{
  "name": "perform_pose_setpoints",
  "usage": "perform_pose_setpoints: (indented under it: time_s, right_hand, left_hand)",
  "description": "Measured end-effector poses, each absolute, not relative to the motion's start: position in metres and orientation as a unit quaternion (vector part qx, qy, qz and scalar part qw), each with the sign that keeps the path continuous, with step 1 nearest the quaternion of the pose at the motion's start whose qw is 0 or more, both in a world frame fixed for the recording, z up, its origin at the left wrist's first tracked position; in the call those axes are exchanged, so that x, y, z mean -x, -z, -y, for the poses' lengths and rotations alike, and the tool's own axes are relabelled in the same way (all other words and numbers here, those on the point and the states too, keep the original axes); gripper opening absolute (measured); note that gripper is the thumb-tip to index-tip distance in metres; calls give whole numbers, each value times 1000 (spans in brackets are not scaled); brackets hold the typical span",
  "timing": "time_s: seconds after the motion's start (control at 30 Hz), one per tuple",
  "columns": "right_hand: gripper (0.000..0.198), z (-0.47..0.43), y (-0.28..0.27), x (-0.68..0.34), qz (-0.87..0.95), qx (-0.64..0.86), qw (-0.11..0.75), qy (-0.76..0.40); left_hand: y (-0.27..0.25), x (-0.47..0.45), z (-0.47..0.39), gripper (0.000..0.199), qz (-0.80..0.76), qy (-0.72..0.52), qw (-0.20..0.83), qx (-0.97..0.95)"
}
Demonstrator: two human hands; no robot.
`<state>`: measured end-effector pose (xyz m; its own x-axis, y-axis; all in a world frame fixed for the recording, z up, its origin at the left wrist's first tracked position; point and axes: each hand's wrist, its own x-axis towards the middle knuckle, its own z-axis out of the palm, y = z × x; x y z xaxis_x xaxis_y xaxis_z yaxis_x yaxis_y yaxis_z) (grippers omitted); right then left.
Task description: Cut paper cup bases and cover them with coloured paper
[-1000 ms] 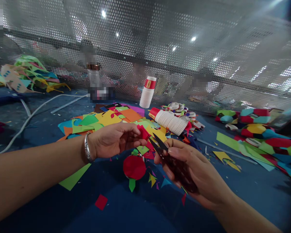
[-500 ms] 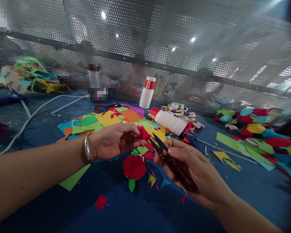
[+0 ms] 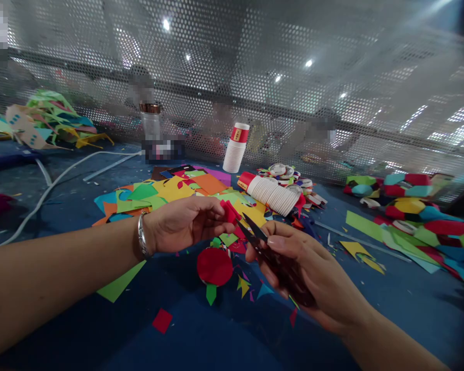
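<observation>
Between the fingertips of my left hand [image 3: 193,221] is a small folded piece of red paper [image 3: 230,212]. My right hand [image 3: 301,268] is wrapped round a pair of dark-handled scissors [image 3: 282,270], their blades a little apart and pointing up-left at the red paper. Whether the blades touch the paper, I cannot tell. Just below the hands lies a round red paper disc [image 3: 215,267] with green tabs at top and bottom. Small coloured offcuts [image 3: 243,284] are scattered beside it, and a red paper square [image 3: 162,320] rests nearer to me.
Coloured paper sheets [image 3: 174,188] are heaped behind my hands. One stack of paper cups [image 3: 235,149] stands upright; another cup stack [image 3: 272,194] lies on its side. Colourful paper crafts [image 3: 429,216] lie at right. A white cable [image 3: 46,191] crosses the left, before a perforated metal screen [image 3: 201,77].
Hardly anything differs. Both hands keep their hold on the red paper and the scissors, and the view has shifted very slightly.
</observation>
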<state>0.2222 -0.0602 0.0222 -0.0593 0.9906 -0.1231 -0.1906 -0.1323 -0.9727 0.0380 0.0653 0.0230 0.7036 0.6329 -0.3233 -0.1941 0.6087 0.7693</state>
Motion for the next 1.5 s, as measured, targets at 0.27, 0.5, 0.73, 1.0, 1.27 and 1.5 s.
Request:
perform_pose_setpoints:
  time_s: [0.27,0.5,0.73,1.0,1.27,1.5]
  right_hand:
    - [16,58,-22,-222,425,469,505,-586]
    - [14,59,-21,-222,428,472,517,-571]
    - [14,59,-20,-222,424,471,516,-576]
    - [26,61,-20,-220,411,482,513,-579]
    - [43,62,-19,-221,408,510,476,-590]
    - [37,62,-17,-221,411,500,477,-595]
  left_hand:
    - [-20,-38,-65,25,-261,-239,838,-415]
    - [-16,-36,-59,7,-191,-257,782,-535]
    - [-12,-38,-57,6,-182,-277,748,-574]
    - [-15,-39,-55,6,-175,-294,748,-568]
    - [-13,-38,-53,6,-181,-296,719,-602]
    - [-16,-38,-52,7,-214,-243,680,-658]
